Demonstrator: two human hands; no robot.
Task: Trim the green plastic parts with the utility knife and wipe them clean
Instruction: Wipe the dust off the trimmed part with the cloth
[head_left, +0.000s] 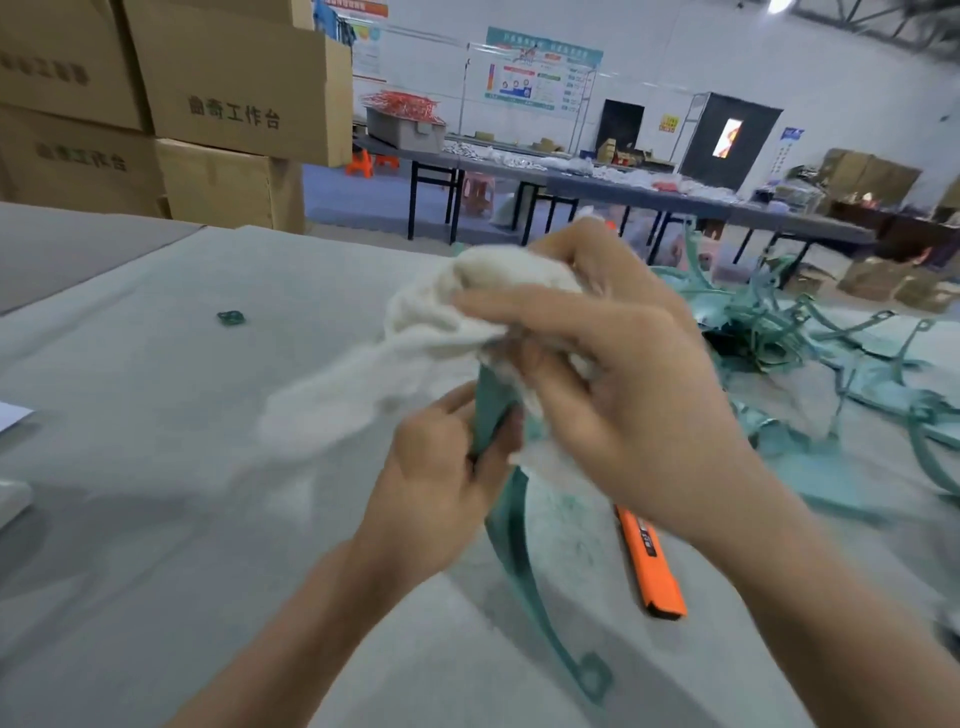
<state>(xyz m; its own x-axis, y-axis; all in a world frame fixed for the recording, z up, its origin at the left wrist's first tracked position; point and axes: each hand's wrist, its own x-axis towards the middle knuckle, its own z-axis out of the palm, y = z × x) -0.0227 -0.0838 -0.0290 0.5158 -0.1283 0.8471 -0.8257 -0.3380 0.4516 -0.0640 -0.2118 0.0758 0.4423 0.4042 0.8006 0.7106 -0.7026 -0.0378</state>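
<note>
My left hand grips a long curved green plastic part near its upper end; the part's lower end with a square loop hangs toward me above the table. My right hand holds a white cloth bunched around the part's top, just above the left hand. A loose tail of the cloth trails to the left, blurred. The orange utility knife lies on the grey table cover, under my right forearm, in neither hand.
A tangled heap of green plastic parts covers the table's right side. A small green offcut lies at the left. Stacked cardboard boxes stand behind the table at the left. Long tables with goods stand farther back.
</note>
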